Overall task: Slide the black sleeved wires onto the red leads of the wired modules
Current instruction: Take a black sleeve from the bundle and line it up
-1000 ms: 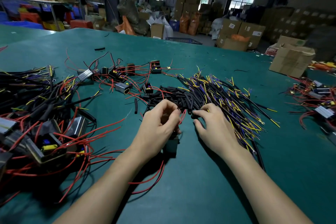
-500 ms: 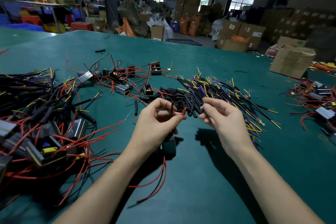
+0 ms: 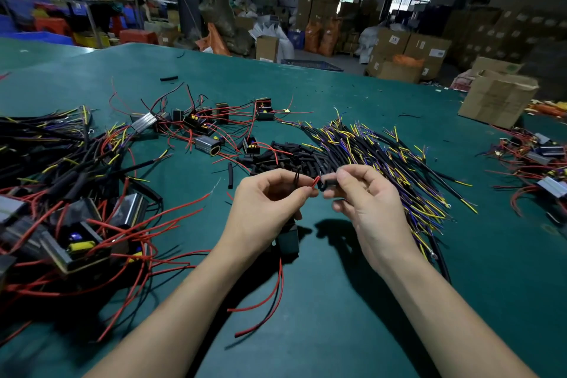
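Left hand (image 3: pixel 264 209) pinches a thin red lead (image 3: pixel 315 183), tip poking past its fingertips. Right hand (image 3: pixel 368 205) pinches a short black sleeve (image 3: pixel 329 184) just beside that tip. Dark module (image 3: pixel 288 239) hangs under the left fingers.

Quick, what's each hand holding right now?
Left hand: pinching a red lead of a module.
Right hand: pinching a short black sleeve.
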### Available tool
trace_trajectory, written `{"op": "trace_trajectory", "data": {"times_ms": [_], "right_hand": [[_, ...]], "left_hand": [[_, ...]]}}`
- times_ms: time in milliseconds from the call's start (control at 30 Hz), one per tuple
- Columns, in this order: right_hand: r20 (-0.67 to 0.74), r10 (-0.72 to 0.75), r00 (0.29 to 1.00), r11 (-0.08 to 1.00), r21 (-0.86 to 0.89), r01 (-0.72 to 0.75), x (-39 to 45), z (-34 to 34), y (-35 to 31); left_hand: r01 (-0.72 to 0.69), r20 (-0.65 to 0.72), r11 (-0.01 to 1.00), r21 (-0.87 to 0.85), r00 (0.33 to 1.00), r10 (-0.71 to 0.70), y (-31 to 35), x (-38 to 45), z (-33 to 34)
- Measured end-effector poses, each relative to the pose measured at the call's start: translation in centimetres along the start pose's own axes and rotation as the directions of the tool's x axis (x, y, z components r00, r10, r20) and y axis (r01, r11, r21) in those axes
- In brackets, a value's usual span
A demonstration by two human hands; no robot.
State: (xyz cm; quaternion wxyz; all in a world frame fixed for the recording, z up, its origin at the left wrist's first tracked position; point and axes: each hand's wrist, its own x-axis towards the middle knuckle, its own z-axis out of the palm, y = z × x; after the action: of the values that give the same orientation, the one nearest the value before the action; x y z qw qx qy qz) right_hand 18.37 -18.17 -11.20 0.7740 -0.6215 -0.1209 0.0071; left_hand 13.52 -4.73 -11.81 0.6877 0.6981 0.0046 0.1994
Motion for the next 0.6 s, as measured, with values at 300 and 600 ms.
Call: {"op": "trace_trajectory", "data": {"times_ms": [300, 600], "right_hand": [[0.196, -0.044, 0.98, 0.989, -0.129, 0.07, -0.1, -0.5, 0.0], [0.235, -0.237, 0.943, 0.91, -0.285, 0.3, 0.1, -1.4, -0.4]], "left_hand": [[0.002, 0.004, 1.0, 0.005, 1.0, -0.003, -0.2, 0.0, 0.0], [0.012, 0.072, 1.0, 0.007, 0.997, -0.013, -0.1, 0.0, -0.2]]}}
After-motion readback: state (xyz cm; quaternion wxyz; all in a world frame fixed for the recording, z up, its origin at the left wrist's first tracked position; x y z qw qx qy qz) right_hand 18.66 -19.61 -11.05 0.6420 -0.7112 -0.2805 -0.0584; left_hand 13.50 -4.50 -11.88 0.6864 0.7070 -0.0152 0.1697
